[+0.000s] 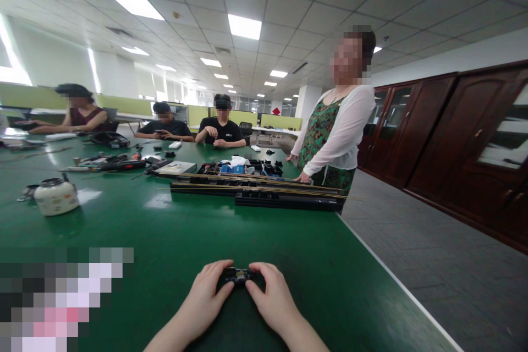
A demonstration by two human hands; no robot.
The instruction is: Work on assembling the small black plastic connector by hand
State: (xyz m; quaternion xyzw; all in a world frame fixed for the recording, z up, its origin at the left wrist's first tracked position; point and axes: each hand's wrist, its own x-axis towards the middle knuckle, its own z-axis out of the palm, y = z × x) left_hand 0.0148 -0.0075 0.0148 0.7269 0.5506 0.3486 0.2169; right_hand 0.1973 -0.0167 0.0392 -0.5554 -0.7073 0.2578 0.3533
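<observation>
Between my two hands, low over the green table, is a small black part [238, 275] with a yellowish patch in its middle. My left hand [209, 285] grips its left end, thumb in front and fingers behind. On the opposite end, my right hand [271, 285] closes in the same way. The part's ends are covered by my fingertips, and its exact kind is too small to make out.
Long black rails [289, 201] with thin yellow rods lie across the green table [198, 236]. Behind them are blue and black parts [232, 168]. A white jar [56, 197] stands left, with tools [119, 165] beyond. A person [334, 132] stands at the right edge; several others sit farther back.
</observation>
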